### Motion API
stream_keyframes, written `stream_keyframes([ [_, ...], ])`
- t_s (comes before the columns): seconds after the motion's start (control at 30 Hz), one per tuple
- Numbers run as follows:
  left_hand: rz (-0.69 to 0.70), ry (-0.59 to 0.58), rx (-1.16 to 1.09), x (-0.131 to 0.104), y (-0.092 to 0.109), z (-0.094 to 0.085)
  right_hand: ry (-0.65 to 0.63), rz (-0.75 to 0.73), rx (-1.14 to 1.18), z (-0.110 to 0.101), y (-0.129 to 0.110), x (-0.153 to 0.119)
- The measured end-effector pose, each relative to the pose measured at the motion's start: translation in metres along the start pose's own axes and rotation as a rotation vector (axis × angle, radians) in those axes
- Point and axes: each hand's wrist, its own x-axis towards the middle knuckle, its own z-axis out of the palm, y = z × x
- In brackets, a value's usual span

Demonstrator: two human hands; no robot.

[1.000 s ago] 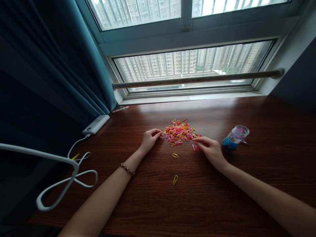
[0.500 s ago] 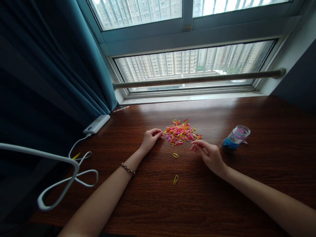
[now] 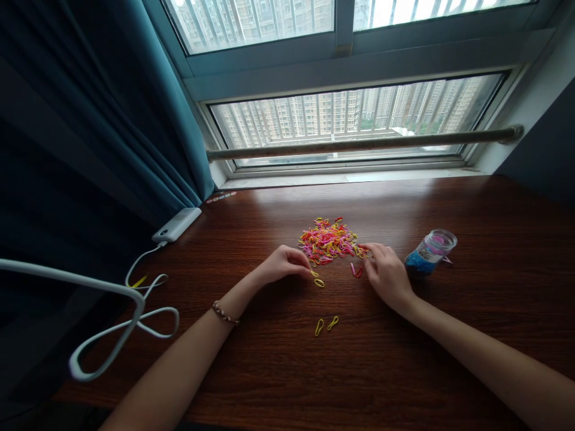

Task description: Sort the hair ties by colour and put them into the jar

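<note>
A heap of small rubber bands (image 3: 327, 240) in pink, red, orange and yellow lies on the brown table. My left hand (image 3: 287, 263) is in front of its left side, thumb and forefinger pinched on a yellow rubber band (image 3: 314, 273). Just below that lies another yellow band (image 3: 319, 283). Closer to me, two yellow bands (image 3: 318, 327) rest side by side. My right hand (image 3: 386, 272) lies palm down at the heap's right edge, fingers stretched out and touching the outer bands. Beside its thumb are a pink band and a red band (image 3: 359, 273).
An uncapped clear jar (image 3: 429, 252) with a blue label leans or stands to the right of my right hand. A white power bank (image 3: 176, 225) with a looping white cable (image 3: 135, 326) is at the left, by the blue curtain (image 3: 179, 137). A window backs the table.
My left hand has moved right and toward me and now pinches a yellow band. My right hand has shifted right to the heap's edge. Another yellow band lies in front; pink and red ones lie apart.
</note>
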Motion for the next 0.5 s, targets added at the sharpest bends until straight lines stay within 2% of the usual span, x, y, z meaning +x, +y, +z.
stream_keyframes([
  [0.07,0.047,-0.110,0.041,-0.001,0.005,0.005,-0.040,0.038,-0.067,0.004,0.005,0.000],
  [0.1,0.083,-0.104,0.080,-0.001,0.006,0.007,-0.053,0.052,-0.085,0.006,0.007,-0.001],
  [0.27,0.245,0.154,0.358,0.002,-0.002,0.012,-0.090,0.071,-0.109,0.012,0.010,-0.004],
  [0.37,0.301,0.157,0.484,0.003,-0.007,0.016,-0.115,0.055,-0.097,0.011,0.009,-0.004],
  [0.5,0.291,0.179,0.550,0.003,-0.009,0.020,-0.143,0.046,-0.065,0.009,0.008,-0.002],
])
